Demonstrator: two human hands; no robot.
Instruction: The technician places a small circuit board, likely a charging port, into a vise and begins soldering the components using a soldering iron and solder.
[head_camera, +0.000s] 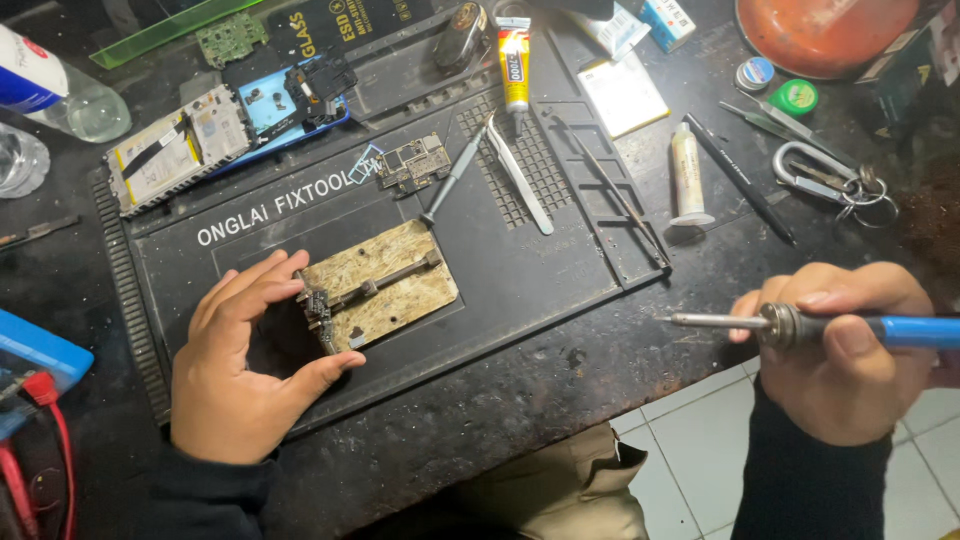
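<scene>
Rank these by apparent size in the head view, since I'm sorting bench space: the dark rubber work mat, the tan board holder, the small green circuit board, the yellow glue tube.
1. Dark rubber work mat
2. Tan board holder
3 and 4. Yellow glue tube and small green circuit board: look alike, unranked.

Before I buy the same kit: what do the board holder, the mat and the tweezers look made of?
Board holder: looks like speckled tan fibre composite, matte and worn, with a metal clamp bar; the left hand steadies it. Mat: probably dark rubber or silicone, matte with moulded ridges. Tweezers: bare metal, pale and glossy.
</scene>
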